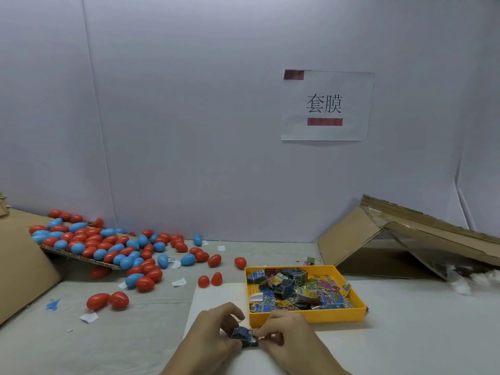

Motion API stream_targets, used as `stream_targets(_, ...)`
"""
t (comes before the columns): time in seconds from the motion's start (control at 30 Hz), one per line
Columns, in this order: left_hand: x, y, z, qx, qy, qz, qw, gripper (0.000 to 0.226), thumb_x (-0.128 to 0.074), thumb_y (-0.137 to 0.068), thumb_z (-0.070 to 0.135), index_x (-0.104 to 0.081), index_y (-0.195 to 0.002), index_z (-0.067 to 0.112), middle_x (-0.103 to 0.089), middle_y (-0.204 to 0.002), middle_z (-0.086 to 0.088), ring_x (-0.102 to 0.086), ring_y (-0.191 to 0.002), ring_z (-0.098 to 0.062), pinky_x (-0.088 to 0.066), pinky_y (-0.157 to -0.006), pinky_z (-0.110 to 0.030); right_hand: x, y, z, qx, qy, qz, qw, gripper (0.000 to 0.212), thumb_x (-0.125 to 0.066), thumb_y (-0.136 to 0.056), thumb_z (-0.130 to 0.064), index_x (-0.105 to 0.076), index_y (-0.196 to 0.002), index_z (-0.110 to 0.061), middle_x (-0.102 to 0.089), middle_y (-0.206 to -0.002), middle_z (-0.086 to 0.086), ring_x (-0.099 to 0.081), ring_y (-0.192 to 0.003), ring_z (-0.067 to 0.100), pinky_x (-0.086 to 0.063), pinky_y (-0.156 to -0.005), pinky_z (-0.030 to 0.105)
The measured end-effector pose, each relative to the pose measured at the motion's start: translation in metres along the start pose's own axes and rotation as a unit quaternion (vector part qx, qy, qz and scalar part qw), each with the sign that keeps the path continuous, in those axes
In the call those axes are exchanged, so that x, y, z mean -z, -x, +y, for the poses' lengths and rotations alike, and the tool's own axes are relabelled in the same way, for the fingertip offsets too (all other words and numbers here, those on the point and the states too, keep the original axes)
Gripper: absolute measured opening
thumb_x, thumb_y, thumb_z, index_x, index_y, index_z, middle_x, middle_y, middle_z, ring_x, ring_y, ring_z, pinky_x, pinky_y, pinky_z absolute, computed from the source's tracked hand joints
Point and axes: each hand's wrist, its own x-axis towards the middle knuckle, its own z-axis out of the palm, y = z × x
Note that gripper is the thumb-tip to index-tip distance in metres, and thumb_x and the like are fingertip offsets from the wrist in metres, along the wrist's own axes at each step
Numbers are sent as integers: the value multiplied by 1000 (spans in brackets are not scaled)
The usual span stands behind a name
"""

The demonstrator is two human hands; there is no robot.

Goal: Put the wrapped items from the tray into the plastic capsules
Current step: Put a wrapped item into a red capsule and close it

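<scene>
**Squeezing one wrapped item between both hands, just near of the tray**

Holding a dark wrapped item (243, 337) low over the white sheet (211, 296), just off the near-left corner of the yellow tray (305, 318). Curling the fingers of the left hand (213, 334) round its left end and pinching its right end with the fingertips of the right hand (286, 336). Grasping the same piece from both ends, releasing with neither.

Laying its long axis roughly left to right, from one hand to the other, with the right end slightly nearer and a broad dark face turned up. Probably pressing or folding it tighter, judging from the two-ended grip, to slim it for a capsule. Catching a thin pale strand at the right end, too small to tell whether band or wrapper edge.

Working close to the tray, likely to have the pile of bright wrapped items (295, 290) within short reach. Sitting well apart from the red and blue capsules (102, 244), heaped far left and spilling off a cardboard flap (75, 255) onto the surface (405, 334), and from the two red capsules (108, 300) lying nearest. Holding no capsule yet, so needing a reach leftward before turning the item end-on to an opening.
</scene>
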Motion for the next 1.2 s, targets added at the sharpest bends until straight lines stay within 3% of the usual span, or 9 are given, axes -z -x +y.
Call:
stream_targets(0.13,0,-2,-2,1,-4,-1,1000,36,-79,-81,19,-60,-107,35,-68,-103,12,-63,-91,-2,-50,-75,-8,1,-3,1,9,3,1,1000,21,-73,-84,-23,-77,-105,-24,-72,-97,-5,-51,-72,-12,-43,-71,6)
stream_targets(0.5,1,-6,-2,9,-1,-14,1000,35,-80,-79,20,-61,-102,39,-68,-97,16,-65,-90,1,-50,-75,-8,3,-5,7,22,-27,13,999,12,-74,-82,-18,-80,-92,-15,-74,-88,5,-61,-72,6,-48,-69,11)
stream_targets(0.67,2,-9,-1,14,-6,-30,999,34,-78,-82,20,-58,-100,41,-66,-98,20,-64,-91,0,-50,-78,-7,3,-7,7,20,-16,-8,1000,12,-72,-83,-18,-79,-93,-15,-73,-91,3,-53,-72,-11,-42,-73,6)
stream_targets(0.8,3,-9,2,14,-15,-36,999,34,-75,-85,20,-55,-105,38,-65,-101,18,-63,-93,-1,-49,-80,-6,5,-8,6,14,-23,-16,1000,13,-70,-81,-15,-79,-91,-16,-72,-89,4,-53,-67,-9,-42,-68,7)
stream_targets(0.9,4,-8,5,15,-18,-36,999,33,-74,-86,20,-54,-107,37,-66,-107,14,-62,-93,-1,-48,-80,-4,6,-8,4,6,-28,-12,1000,13,-70,-78,-17,-78,-88,-21,-71,-86,-1,-56,-68,-4,-44,-66,9)
stream_targets(1.0,5,-7,5,18,-24,-39,999,33,-74,-86,21,-54,-107,37,-68,-113,11,-62,-93,-1,-48,-82,-4,11,-6,3,-4,-37,-15,999,16,-69,-76,-19,-76,-89,-26,-67,-78,-17,-58,-71,-2,-45,-66,10)
stream_targets(1.13,8,-5,1,25,-35,-36,998,34,-75,-84,22,-53,-100,42,-65,-102,17,-62,-88,2,-48,-78,-3,19,-3,8,-22,-24,-19,999,14,-66,-80,-15,-75,-85,-24,-60,-71,-36,-58,-75,-8,-42,-70,7)
stream_targets(1.2,9,-7,0,29,-42,-43,998,33,-74,-86,21,-55,-104,41,-66,-108,15,-62,-89,2,-47,-80,-3,16,-2,8,-37,-28,-12,999,20,-67,-81,-18,-76,-86,-36,-62,-74,-37,-60,-79,-9,-45,-74,7)
